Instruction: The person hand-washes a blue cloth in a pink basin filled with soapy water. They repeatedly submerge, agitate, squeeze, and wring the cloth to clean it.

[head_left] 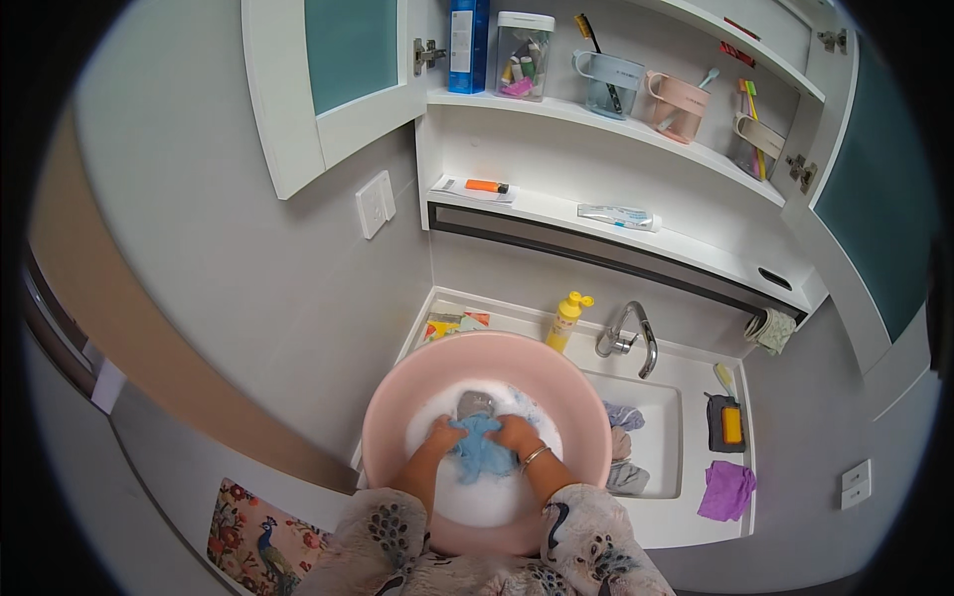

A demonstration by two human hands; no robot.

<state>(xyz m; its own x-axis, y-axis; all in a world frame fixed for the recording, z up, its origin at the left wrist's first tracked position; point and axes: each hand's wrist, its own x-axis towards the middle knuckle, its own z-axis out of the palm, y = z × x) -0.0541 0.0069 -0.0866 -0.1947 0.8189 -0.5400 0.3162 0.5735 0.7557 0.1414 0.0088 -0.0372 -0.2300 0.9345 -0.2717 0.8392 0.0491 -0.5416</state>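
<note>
1. My left hand: grip closed on the left edge of the blue cloth.
2. Blue cloth: soft, wet, bunched; it lies between my two hands in the foam, long axis running toward me.
3. My right hand: grip closed on the cloth's right edge, a bangle at the wrist; both hands equally near.
4. Pink basin: round, smooth plastic, sudsy water.
5. Sink: white, more clothes inside.
</note>
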